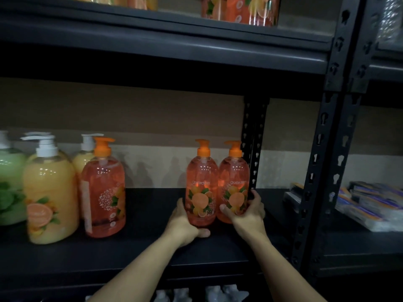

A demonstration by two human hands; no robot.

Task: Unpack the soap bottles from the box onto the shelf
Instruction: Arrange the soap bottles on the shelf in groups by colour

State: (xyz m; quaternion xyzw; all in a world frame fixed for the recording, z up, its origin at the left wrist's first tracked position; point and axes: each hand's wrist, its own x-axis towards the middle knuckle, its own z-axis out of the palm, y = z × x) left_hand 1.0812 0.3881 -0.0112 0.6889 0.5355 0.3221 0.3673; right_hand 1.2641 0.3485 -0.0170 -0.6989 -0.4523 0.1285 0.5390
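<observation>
Dark metal shelving fills the view, backed by a beige wall point(130, 110). The middle shelf point(152, 216) is a black board that runs from the left edge of the picture to a perforated front upright point(314, 192) on the right. A heavy beam point(152, 40) overhead leaves plenty of room above every pump top.

The widest open stretch of board lies in the middle, between the bottles grouped on the left and the pair being handled on the right. More bare board runs in front, out to the shelf's front lip.

On the left stand a green bottle point(11, 182), cut off by the picture's edge, and a yellow bottle point(50, 192) near the front. A second yellow bottle point(84, 158) stands behind them, and a third orange bottle point(103, 192) stands just beside it.

The left soap bottle point(201, 186) and the right soap bottle point(234, 184) are upright, side by side and touching. The right one is close to the rear post point(253, 138), with little room on that side. Whether their bases rest fully on the board cannot be told.

The left hand point(185, 225) wraps the left soap bottle low down, with its thumb under the base edge. The right hand point(250, 212) clasps the right soap bottle, thumb on the label and fingers round the far side.

Past the upright, wrapped packs point(370, 205) lie in the neighbouring bay.
</observation>
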